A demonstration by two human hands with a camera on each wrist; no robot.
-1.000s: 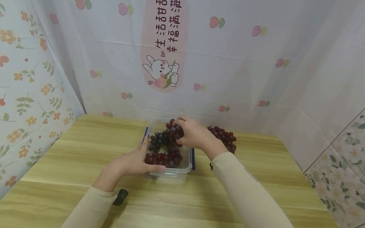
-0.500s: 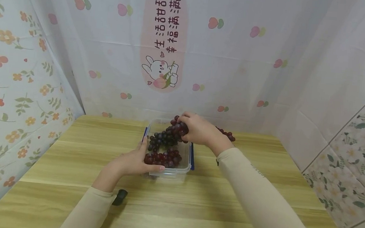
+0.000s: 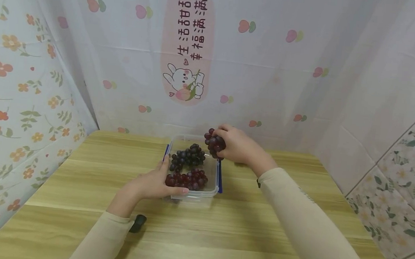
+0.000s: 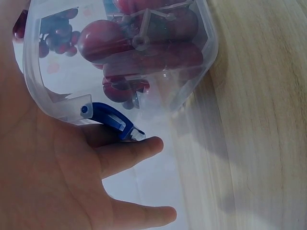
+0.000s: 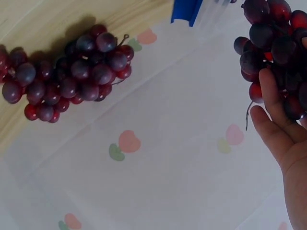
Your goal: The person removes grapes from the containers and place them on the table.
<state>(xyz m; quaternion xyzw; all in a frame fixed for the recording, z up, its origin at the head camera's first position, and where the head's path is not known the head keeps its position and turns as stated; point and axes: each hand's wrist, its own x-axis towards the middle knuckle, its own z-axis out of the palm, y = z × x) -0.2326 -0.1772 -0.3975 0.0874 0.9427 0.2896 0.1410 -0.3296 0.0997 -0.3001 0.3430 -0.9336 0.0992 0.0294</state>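
Pinched by the right hand is a dark red grape bunch, raised over the back right edge of a clear container. A blackish bunch and a red bunch lie inside. With its thumb along the near rim, the left hand rests on the container's near left corner. Its fingers are extended beside a blue latch in the left wrist view. The right wrist view shows the held bunch, its thin stem hanging beside the fingertips.
Another red grape bunch lies on the wooden table near its back edge, mostly hidden by the right arm in the head view. Blue flaps stick out at the container's sides. A patterned curtain hangs behind.
The right hand has moved right and slightly up with its grapes, uncovering more of the blackish bunch. The bunch on the table has become mostly hidden behind the arm. The left hand stays in place.
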